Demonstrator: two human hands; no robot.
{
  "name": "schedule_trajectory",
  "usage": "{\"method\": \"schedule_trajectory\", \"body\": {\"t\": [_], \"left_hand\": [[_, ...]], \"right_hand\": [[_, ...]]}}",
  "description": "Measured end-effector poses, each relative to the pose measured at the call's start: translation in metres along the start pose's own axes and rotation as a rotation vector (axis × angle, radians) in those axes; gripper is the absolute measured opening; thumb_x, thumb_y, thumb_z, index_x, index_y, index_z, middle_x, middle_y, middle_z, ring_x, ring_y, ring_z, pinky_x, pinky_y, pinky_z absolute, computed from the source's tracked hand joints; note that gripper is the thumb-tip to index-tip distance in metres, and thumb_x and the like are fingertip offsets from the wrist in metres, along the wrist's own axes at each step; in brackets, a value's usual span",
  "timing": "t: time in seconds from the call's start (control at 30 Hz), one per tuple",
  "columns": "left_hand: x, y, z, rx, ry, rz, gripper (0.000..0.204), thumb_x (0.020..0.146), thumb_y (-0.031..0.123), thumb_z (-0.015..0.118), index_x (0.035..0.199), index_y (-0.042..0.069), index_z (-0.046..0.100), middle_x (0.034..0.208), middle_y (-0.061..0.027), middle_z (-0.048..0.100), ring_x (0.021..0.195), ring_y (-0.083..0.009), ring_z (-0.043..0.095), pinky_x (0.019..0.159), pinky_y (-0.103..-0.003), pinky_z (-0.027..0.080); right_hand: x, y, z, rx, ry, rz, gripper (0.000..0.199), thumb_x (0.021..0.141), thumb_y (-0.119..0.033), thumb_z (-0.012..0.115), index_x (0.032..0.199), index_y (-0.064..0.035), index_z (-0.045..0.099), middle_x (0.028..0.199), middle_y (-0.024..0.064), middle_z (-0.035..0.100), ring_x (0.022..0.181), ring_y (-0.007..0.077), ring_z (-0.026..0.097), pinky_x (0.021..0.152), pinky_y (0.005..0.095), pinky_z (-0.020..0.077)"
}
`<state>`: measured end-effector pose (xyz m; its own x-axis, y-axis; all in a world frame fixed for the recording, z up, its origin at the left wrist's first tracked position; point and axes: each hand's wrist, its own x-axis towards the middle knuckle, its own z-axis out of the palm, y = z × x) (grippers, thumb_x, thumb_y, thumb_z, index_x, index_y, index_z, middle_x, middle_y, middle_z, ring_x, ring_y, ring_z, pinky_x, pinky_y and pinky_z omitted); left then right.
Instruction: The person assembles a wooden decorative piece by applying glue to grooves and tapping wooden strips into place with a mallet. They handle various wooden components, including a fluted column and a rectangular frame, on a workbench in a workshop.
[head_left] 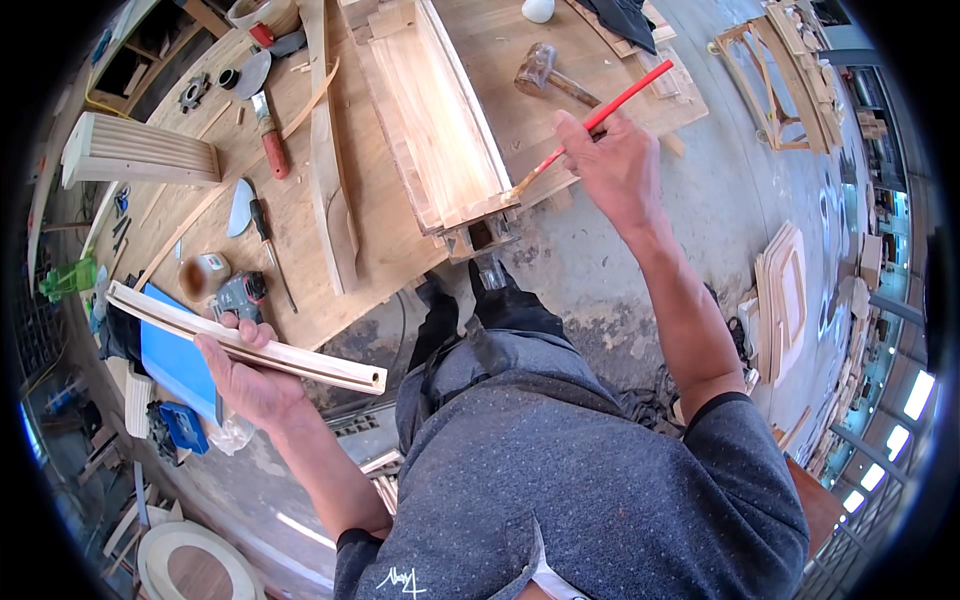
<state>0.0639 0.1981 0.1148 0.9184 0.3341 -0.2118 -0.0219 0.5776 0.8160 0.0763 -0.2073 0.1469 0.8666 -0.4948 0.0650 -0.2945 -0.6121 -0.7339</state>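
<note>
Clearly both hands are busy. The left hand [245,365] is closed around a long strip of pale wooden moulding [250,338], gripping it near mid-length from below, with the fingers curled over its upper edge, so that it juts out to either side, off the near edge of the tabletop [300,215]. The strip looks light and stiff, thin enough to flex or snap if levered from one end, so a hold near the middle suits it; its profiled face looks smooth and could slide in a loose grip.

The right hand [615,165] pinches a slim red-handled brush [590,125] at about mid-handle, its bristle tip touching the end of a long wooden frame piece [440,120] that lies on the tabletop. The brush seems very light and rigid, best steered from where it is pinched. A mallet [545,72] lies just beyond the brush, a red-handled chisel [268,135] well to the left.
</note>
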Motion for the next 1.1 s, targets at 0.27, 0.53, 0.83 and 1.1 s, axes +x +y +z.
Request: {"method": "schedule_trajectory", "body": {"t": [0.27,0.53,0.83,1.1], "left_hand": [[0.004,-0.001,0.002,-0.011,-0.025,-0.008,0.042,0.106,0.036,0.060,0.128,0.003,0.049,0.103,-0.0067,0.053,0.078,-0.0142,0.051,0.065,-0.025,0.045],[0.008,0.000,0.002,-0.021,-0.033,-0.017,0.044,0.105,0.037,0.061,0.130,0.002,0.048,0.102,-0.0062,0.054,0.077,-0.0139,0.051,0.065,-0.025,0.045],[0.012,0.003,-0.003,-0.025,-0.014,-0.012,0.045,0.105,0.037,0.061,0.131,0.002,0.048,0.102,-0.0056,0.053,0.077,-0.0133,0.051,0.064,-0.025,0.045],[0.016,0.004,-0.001,-0.003,-0.080,-0.031,0.042,0.106,0.036,0.059,0.129,0.002,0.049,0.102,-0.0054,0.053,0.077,-0.0132,0.051,0.065,-0.025,0.045]], "right_hand": [[0.014,0.011,0.002,-0.013,0.005,0.143,0.039,0.094,-0.034,0.074,0.084,0.0025,0.068,0.067,0.0076,0.069,0.058,0.0112,0.065,0.057,0.0281,0.0527],[0.018,0.029,0.008,0.093,0.054,0.236,0.037,0.094,-0.030,0.072,0.079,0.0016,0.063,0.062,0.0087,0.065,0.054,0.0153,0.064,0.054,0.0318,0.0519],[0.002,0.033,-0.003,0.246,0.094,0.334,0.033,0.097,-0.026,0.070,0.082,0.0024,0.061,0.068,0.0092,0.066,0.053,0.0128,0.062,0.050,0.0283,0.0540],[-0.013,0.078,0.011,0.537,0.115,0.501,0.031,0.099,-0.027,0.069,0.087,0.0004,0.062,0.070,0.0089,0.066,0.054,0.0142,0.064,0.051,0.0291,0.0574]]}}
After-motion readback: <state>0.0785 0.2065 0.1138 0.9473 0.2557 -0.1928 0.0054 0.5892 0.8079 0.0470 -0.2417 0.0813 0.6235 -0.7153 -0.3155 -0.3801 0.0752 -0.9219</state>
